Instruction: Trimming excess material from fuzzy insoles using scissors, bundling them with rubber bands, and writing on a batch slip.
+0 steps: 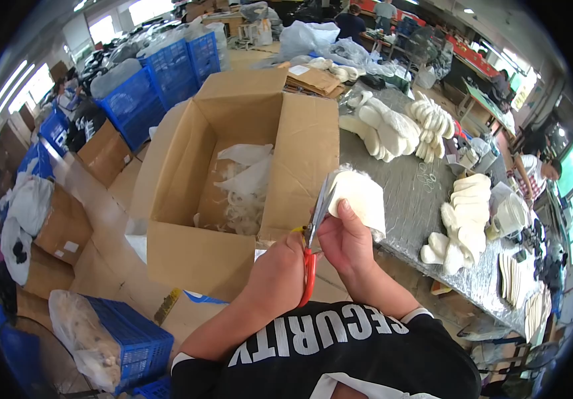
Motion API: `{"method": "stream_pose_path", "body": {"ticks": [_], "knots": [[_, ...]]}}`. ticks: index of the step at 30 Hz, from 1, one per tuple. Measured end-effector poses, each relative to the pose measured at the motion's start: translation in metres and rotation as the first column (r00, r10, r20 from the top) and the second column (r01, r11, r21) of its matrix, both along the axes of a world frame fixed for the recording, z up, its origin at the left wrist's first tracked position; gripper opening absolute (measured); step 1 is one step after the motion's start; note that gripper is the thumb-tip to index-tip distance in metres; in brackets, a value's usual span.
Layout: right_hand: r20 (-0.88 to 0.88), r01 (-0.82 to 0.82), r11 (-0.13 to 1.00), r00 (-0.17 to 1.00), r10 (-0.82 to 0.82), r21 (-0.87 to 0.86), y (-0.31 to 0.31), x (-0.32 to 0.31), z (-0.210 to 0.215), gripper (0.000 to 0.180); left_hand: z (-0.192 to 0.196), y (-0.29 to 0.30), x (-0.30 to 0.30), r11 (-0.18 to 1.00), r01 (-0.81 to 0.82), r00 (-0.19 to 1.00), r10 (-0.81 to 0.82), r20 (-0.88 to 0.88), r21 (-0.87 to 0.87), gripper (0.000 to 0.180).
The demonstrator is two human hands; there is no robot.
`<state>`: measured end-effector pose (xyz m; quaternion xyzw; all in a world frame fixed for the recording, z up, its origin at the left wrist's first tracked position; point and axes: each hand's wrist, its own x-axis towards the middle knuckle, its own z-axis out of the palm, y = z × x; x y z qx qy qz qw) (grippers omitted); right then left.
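Note:
My left hand (pixel 276 276) is closed around the red handles of a pair of scissors (pixel 309 278). The blades point up and lie along the left edge of a cream, fleecy-edged piece (pixel 365 199). That piece is pinched in my right hand (pixel 347 245), thumb on its flat face. Whether the blades are cutting into the edge I cannot tell. Just left of both hands stands an open cardboard box (pixel 303 163) with its flaps folded out. Inside it lie pale trimmings (pixel 243 189), fluffy strips and scraps.
On the right, a film-covered table (pixel 409 206) bears fluffy white pieces (pixel 386 126) and another pile (pixel 462 223). Flat striped strips (pixel 511 279) lie at its near right. Blue crates (pixel 133 100) stand at far left, another crate (pixel 143 346) at lower left. People work farther off.

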<state>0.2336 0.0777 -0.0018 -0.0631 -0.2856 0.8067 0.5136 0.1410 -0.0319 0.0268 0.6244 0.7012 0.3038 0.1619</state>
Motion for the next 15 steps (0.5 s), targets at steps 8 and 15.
{"method": "stream_pose_path", "body": {"ticks": [8, 15], "knots": [[0.019, -0.021, 1.0, 1.0, 0.021, -0.022, -0.002, 0.008, -0.001, 0.029, 0.005, -0.003, 0.007, 1.0, 0.021, 0.998, -0.021, 0.057, -0.012, 0.024], [-0.005, -0.099, 0.994, 0.995, 0.1, 0.052, -0.001, 0.014, -0.005, 0.035, -0.01, -0.003, 0.006, 0.996, 0.048, 0.996, -0.054, 0.075, 0.074, 0.024]]}}
